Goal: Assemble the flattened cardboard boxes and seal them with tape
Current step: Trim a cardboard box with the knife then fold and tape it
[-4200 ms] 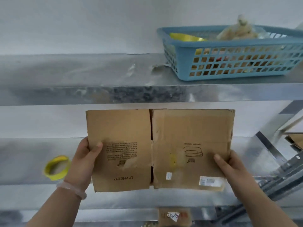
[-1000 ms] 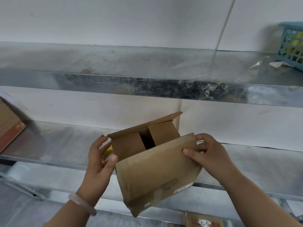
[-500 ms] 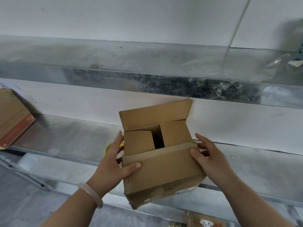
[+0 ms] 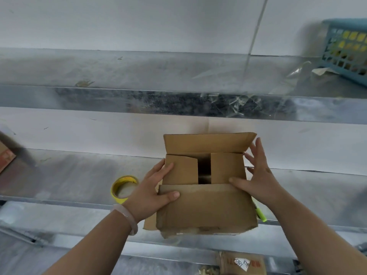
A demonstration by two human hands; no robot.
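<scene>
A cardboard box [image 4: 206,215] is being steadied in the lower centre of the frame, over the front edge of a metal shelf [image 4: 69,175]. Its two inner flaps [image 4: 181,169] are being pressed inward with a dark gap between them, while the far flap [image 4: 206,143] is standing upright and the near flap [image 4: 198,193] is tilting toward the camera. The left hand [image 4: 151,192] is being laid against the box's left side, relaxed fingers over the left inner flap and thumb on the near flap, nothing being clasped. The right hand [image 4: 258,175] is being held wide open at the right wall, fingers spread straight, thumb touching the near flap's fold. A yellow tape roll [image 4: 125,178] is lying on the shelf just beside the left hand.
</scene>
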